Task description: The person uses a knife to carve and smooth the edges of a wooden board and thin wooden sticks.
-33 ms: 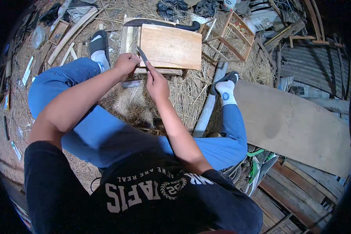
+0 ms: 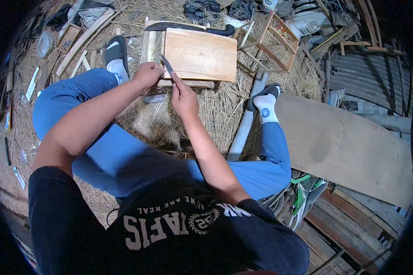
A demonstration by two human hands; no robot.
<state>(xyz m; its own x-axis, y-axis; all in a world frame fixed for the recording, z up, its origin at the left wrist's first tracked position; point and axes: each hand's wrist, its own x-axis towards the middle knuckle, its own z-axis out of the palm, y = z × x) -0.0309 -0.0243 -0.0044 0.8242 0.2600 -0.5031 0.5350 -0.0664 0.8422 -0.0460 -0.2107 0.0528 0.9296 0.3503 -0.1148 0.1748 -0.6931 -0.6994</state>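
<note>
My right hand (image 2: pixel 185 100) is wrapped round the handle of a knife (image 2: pixel 168 65). Its dark blade points up and to the left, over the near left corner of a pale wooden board (image 2: pixel 201 54). Just left of the blade, my left hand (image 2: pixel 147 76) has its fingers pinched together beside the board's corner. Whatever lies between those fingertips is too small to make out. A thin curved line, perhaps a slender strip, crosses the board's near edge. Behind the board rests a long dark blade with a curved black handle (image 2: pixel 222 31).
A slatted wooden frame (image 2: pixel 275 43) stands right of the board. Straw and split sticks (image 2: pixel 215 107) litter the ground between my legs. To the right lies a large brown sheet (image 2: pixel 344 142), with corrugated roofing (image 2: pixel 367 75) beyond. Long wooden strips (image 2: pixel 85 43) lie at far left.
</note>
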